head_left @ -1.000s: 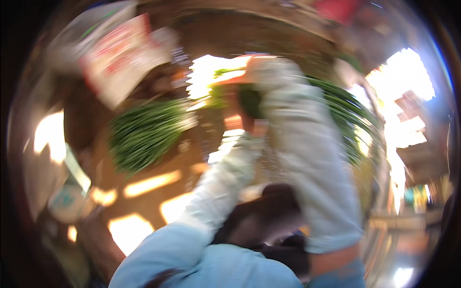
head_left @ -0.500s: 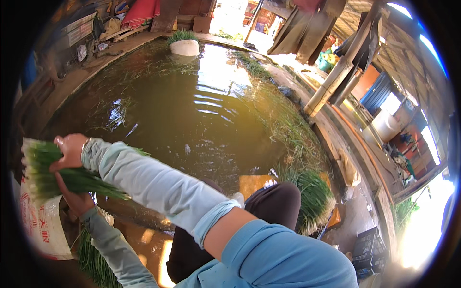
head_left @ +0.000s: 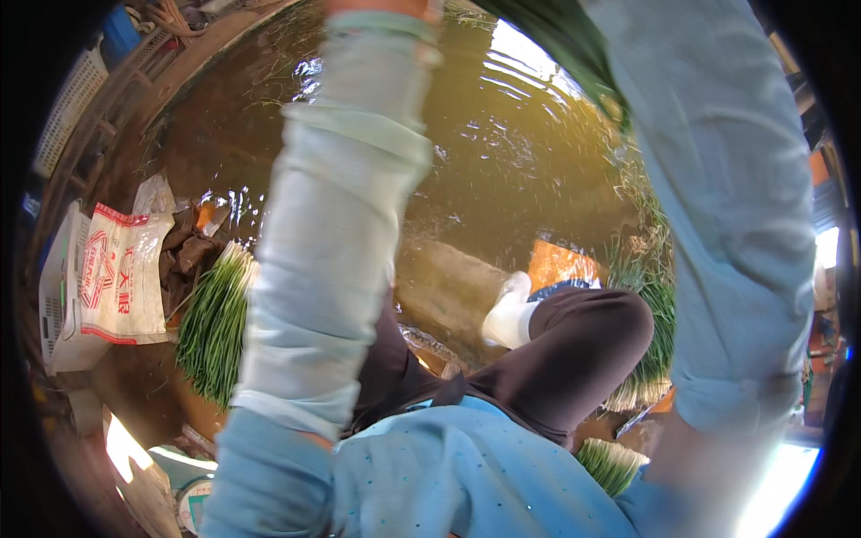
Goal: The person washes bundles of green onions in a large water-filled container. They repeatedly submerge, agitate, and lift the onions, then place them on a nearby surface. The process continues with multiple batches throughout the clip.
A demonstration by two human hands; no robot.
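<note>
Both my arms, in pale and light-blue sleeves, reach up past the top of the picture. Of my left hand only skin at the wrist (head_left: 381, 6) shows at the upper edge; its fingers are out of the picture. My right hand is out of view beyond the same edge. Between the forearms hang blurred green leaves (head_left: 578, 49), part of a bunch of chives; what grips them is hidden. Another chive bunch (head_left: 215, 318), white stalk ends upward, lies left of my left forearm. To the right of my knee more chives (head_left: 659, 332) lie with white ends toward me.
Murky water (head_left: 502, 197) spreads ahead, with loose leaves floating. A printed white sack (head_left: 126, 269) and a white crate (head_left: 63, 314) stand at left. My white boot (head_left: 513, 318) rests by an orange slab (head_left: 556, 263). A smaller chive bunch (head_left: 610, 466) sits at lower right.
Both hands have left the far left, where they held a chive bunch, and gone up past the top edge. My arms no longer cross, and the view has tilted downward.
</note>
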